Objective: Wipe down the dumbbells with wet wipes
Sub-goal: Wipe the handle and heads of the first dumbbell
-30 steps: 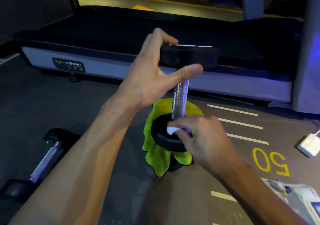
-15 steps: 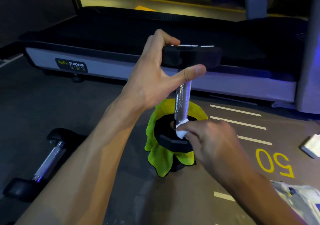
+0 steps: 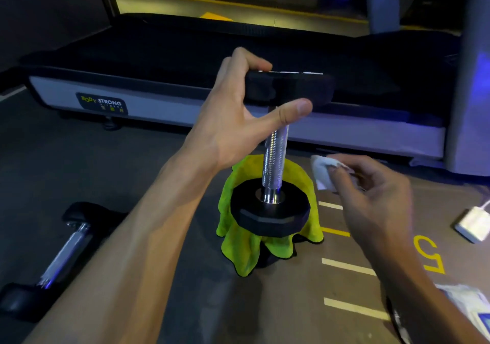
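Right hand (image 3: 371, 200) and its wipe have been drawn away from the dumbbell since half a second ago, when the wipe was pressed at the foot of the handle where it meets the lower head; now the hand is held to the right of the handle, apart from it, with the white wet wipe (image 3: 324, 171) pinched between thumb and fingertips. Beyond everything, along the far side of the floor, a treadmill (image 3: 185, 100) is seen, unchanged. The upright dumbbell (image 3: 273, 158) is kept standing on end in the middle of the scene, its lower head (image 3: 269, 216) resting on a yellow-green cloth (image 3: 241, 243) draped over some low support that cannot be made out. The left hand (image 3: 238, 121) is closed on the upper head (image 3: 289, 89), fingers over the top edge and thumb beneath, as in the earlier pictures, so the weight is steadied. A second dumbbell (image 3: 61, 253) lies on the floor at the near left, well apart and untouched. A wipe packet (image 3: 469, 309) lies at the near right edge. From the withdrawal it is judged that the pass at the handle's base has been finished, and that the wipe is likely being refolded or carried to another part; the knurled handle (image 3: 274, 158) appears clear for the following stroke.
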Demonstrator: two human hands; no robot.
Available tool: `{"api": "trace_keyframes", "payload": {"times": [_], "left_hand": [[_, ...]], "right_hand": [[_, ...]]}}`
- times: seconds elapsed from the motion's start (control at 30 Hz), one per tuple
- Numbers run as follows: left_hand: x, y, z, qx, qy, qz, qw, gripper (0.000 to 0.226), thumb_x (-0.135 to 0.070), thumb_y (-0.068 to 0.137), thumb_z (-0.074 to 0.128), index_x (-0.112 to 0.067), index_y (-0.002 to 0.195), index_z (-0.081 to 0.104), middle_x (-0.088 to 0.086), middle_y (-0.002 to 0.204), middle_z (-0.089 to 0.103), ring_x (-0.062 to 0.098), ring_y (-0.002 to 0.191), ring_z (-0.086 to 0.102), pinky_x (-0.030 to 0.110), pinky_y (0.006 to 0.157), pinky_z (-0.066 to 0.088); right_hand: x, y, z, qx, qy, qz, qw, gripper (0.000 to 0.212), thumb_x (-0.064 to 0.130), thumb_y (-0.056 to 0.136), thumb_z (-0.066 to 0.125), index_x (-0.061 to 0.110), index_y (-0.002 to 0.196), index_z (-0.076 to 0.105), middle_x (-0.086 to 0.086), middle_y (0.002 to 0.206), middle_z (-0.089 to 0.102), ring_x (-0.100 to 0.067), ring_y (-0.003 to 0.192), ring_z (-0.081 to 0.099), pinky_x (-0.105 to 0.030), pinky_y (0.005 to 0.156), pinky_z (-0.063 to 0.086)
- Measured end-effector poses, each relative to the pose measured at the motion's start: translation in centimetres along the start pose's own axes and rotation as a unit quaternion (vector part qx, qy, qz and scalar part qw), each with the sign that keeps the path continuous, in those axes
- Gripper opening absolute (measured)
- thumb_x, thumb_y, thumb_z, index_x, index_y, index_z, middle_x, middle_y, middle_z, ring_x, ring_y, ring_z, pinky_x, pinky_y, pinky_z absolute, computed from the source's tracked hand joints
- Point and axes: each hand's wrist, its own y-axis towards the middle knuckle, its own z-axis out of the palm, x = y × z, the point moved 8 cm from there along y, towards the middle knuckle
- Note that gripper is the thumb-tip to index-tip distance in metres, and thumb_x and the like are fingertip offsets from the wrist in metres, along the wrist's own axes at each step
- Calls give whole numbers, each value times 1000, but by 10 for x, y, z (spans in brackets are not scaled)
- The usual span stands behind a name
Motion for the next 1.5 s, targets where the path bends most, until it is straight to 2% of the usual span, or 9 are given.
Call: {"api": "trace_keyframes", "payload": {"times": [0.23,0.43,0.57,0.77,0.93,1.03,1.17,1.37,1.5], "left_hand": [[5,5,-1,-6,-7,-7,1000,61,-65,80,78,-33,120,46,-9,125,55,-8,110,52,5,85,40],[8,9,-2,-12,-5,-15,1000,58,-63,81,80,-33,117,46,-7,123,56,-4,108,54,7,85,41],[6,9,1,-5,-12,-15,1000,58,-63,79,79,-33,117,46,-7,122,56,-6,106,53,5,84,39],[9,10,-1,-13,-21,-12,1000,56,-63,81,78,-33,116,47,-5,121,57,-3,108,54,6,85,39],[10,7,1,-3,-26,-16,1000,59,-65,79,79,-34,118,48,-6,124,59,1,114,56,22,97,47],[9,6,1,0,-32,-18,999,58,-64,80,80,-35,119,48,-5,124,58,1,114,56,18,95,45],[9,9,0,1,-33,-15,999,60,-68,76,77,-34,118,48,-4,122,58,0,108,56,7,84,41],[10,8,0,6,-45,-8,999,63,-73,73,74,-37,119,49,-7,123,58,0,111,56,10,86,40],[9,10,2,8,-56,-2,998,59,-64,81,79,-30,119,50,5,123,59,-2,104,58,7,77,47]], "right_hand": [[22,-24,62,136,-45,-101,985,17,9,82,83,23,87,77,13,85,71,-7,80,66,-13,72,48],[25,-13,71,237,-83,-121,960,16,17,85,81,31,92,83,17,86,74,-3,79,67,-18,69,48],[29,-16,70,178,-129,-179,959,16,21,83,72,29,93,82,16,86,72,-4,78,66,-27,70,51],[66,7,64,69,-131,-287,946,17,11,88,75,22,100,80,9,94,69,-9,83,64,-23,75,49],[43,-19,74,165,-159,-273,935,18,14,86,72,24,99,80,11,96,70,-5,85,63,-22,75,50],[52,-14,82,151,-183,-293,926,15,19,90,67,23,97,79,5,90,68,-17,82,66,-32,69,53],[71,3,81,58,-192,-298,933,19,23,93,58,17,96,76,0,89,63,-20,79,60,-25,67,41],[55,-16,86,150,-201,-286,925,16,16,85,67,23,95,79,5,87,67,-17,78,65,-28,67,48],[73,16,76,45,-171,-284,942,17,9,87,71,19,100,78,3,91,62,-9,80,53,-9,73,30]]}}
